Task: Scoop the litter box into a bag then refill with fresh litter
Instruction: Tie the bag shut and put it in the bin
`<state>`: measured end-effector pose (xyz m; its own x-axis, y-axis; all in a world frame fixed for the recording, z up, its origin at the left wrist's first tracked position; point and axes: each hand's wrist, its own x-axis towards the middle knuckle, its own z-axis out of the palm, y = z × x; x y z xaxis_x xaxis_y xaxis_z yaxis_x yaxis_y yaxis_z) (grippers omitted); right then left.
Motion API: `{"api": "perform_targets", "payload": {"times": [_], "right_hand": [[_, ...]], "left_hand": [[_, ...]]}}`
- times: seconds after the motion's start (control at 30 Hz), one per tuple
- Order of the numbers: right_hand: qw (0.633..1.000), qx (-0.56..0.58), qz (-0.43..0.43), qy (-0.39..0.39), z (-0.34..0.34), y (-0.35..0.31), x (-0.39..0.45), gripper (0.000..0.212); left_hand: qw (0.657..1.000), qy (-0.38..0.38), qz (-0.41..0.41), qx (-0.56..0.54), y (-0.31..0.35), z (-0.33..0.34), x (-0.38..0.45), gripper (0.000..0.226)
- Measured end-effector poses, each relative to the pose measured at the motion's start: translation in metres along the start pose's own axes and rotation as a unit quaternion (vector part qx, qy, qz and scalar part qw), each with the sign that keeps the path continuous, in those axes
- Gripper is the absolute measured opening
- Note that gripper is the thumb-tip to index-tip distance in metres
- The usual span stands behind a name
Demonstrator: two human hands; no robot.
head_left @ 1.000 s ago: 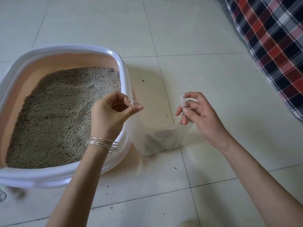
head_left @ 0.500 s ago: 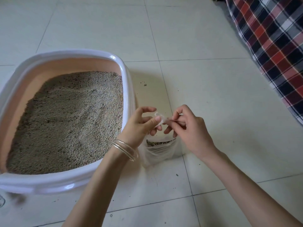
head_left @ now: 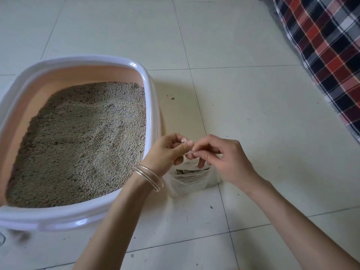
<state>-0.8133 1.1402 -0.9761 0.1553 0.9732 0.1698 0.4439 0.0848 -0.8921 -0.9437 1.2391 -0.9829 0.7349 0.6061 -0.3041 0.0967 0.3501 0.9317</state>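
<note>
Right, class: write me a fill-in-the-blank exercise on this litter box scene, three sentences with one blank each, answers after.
1. The clear plastic bag stands on the floor tiles to the ____ of the litter box.
2. Both the left hand and the right hand pinch the bag's ____.
3. Metal bangles circle the ____ wrist.

Missing words: right; top; left

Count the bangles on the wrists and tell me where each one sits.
2. Both bangles sit stacked together on the wrist below the left hand, beside the litter box. The right hand's wrist is bare. More could be hidden under the wrist.
</note>
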Motion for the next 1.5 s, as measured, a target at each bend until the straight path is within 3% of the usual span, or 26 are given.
{"api": "perform_targets", "payload": {"times": [0.3,0.37,0.5,0.7,0.83,0.93,1.0,1.1,1.23,1.37,1.5], "right_hand": [[0.994,-0.019,0.095,-0.056,-0.009,0.004,0.007,0.016],[0.990,0.007,0.121,-0.072,-0.011,0.008,0.007,0.016],[0.983,0.064,0.163,-0.048,-0.013,0.013,0.004,0.013],[0.983,0.057,0.169,-0.036,-0.016,0.010,0.003,0.012],[0.985,0.039,0.158,-0.056,-0.018,0.009,0.000,0.012],[0.984,0.021,0.161,-0.070,-0.017,0.009,-0.002,0.012],[0.987,0.007,0.150,-0.062,-0.014,0.008,-0.001,0.013],[0.995,-0.016,0.094,-0.028,-0.011,0.004,0.002,0.012],[0.996,-0.041,0.073,0.022,-0.011,0.002,0.000,0.008],[0.994,-0.037,0.069,0.073,-0.010,-0.002,-0.003,0.018],[0.989,-0.023,0.076,0.128,-0.009,-0.007,0.000,0.025]], "left_hand": [[0.995,0.078,0.067,-0.002,-0.005,-0.007,-0.001,0.023],[0.994,0.067,0.082,0.004,-0.005,-0.012,-0.004,0.020],[0.986,0.030,0.120,0.110,-0.003,-0.009,-0.011,0.014],[0.953,0.078,0.148,0.251,-0.004,-0.002,-0.011,0.015],[0.934,0.155,0.138,0.290,-0.006,0.002,-0.007,0.022],[0.929,0.142,0.119,0.320,-0.007,0.004,-0.005,0.018],[0.943,0.100,0.100,0.300,-0.008,0.006,-0.006,0.018],[0.988,0.069,0.056,0.129,-0.006,0.010,-0.008,0.025],[0.992,0.093,0.005,-0.087,0.004,0.011,-0.012,0.020],[0.992,0.107,0.050,-0.037,0.006,0.009,-0.013,0.008],[0.981,0.171,0.089,0.025,0.002,0.003,-0.012,0.025]]}}
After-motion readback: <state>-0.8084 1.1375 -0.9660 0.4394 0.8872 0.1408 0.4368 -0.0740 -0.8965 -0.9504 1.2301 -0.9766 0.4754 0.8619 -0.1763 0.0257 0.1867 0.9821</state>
